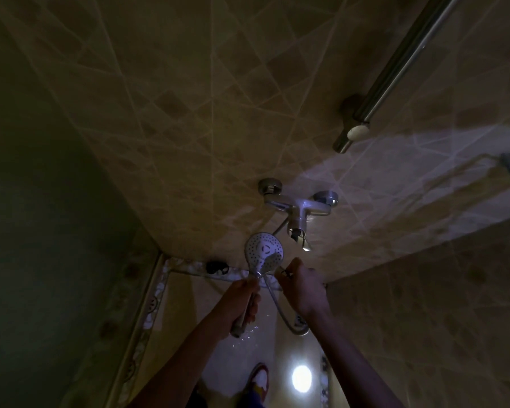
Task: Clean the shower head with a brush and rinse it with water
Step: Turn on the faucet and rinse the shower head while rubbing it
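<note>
The round chrome shower head [261,250] points its white nozzle face up toward me. My left hand [242,303] grips its handle from below. A grey brush [273,258] lies blurred across the lower right of the nozzle face. My right hand [302,285] holds the brush's handle, fingers curled, just right of the head. The flexible hose [280,315] loops down between my two wrists.
A chrome mixer tap [299,209] is fixed to the tiled wall just above the shower head. A metal slide rail [395,75] runs up the wall at upper right. The wet floor [248,348] reflects a lamp. A dark drain [216,267] sits in the corner.
</note>
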The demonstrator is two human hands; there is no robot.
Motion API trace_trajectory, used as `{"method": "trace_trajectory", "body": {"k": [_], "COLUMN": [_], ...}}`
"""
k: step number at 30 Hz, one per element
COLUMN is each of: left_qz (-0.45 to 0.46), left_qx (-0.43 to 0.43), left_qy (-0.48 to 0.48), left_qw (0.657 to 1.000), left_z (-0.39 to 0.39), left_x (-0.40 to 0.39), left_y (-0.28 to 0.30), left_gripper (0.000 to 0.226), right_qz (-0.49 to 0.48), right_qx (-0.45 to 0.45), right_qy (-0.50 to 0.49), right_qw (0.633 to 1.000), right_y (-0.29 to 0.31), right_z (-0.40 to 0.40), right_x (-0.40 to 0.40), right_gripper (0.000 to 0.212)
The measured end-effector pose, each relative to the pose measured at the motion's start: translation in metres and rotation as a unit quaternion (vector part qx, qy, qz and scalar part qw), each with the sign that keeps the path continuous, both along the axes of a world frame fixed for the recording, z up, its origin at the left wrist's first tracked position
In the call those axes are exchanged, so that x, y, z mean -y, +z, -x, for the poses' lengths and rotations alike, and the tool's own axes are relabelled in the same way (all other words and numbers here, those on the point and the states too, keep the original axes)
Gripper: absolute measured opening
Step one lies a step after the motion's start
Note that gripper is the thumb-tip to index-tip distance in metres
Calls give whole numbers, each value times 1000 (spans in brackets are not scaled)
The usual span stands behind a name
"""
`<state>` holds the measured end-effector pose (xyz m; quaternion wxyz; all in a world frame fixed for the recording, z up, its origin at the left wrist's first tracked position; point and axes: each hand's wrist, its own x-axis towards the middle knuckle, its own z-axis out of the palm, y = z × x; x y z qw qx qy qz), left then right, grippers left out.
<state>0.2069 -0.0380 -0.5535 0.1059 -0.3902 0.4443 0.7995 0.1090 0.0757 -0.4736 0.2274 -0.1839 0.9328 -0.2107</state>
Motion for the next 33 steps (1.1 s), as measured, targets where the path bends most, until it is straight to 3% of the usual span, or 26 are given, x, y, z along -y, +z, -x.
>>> {"method": "trace_trajectory", "body": {"k": [13, 17, 33], "left_qz": [-9, 8, -20], "left_qx": [-22, -27, 0], "left_qy": [-28, -36, -82], "left_qw": [999, 999, 996], "left_z": [-8, -9, 2], "left_x": [-5, -7, -35], "left_y": [-1, -3, 2], "left_gripper": [33, 37, 34], "right_qz": [31, 23, 49], "right_qx": [19, 11, 0], "right_qy": [-34, -52, -74], "right_qw": [999, 998, 996], "right_y": [-9, -18, -11], "right_z": [22, 23, 1], "right_x": [1, -13, -43], "right_gripper": [22, 29, 21]}}
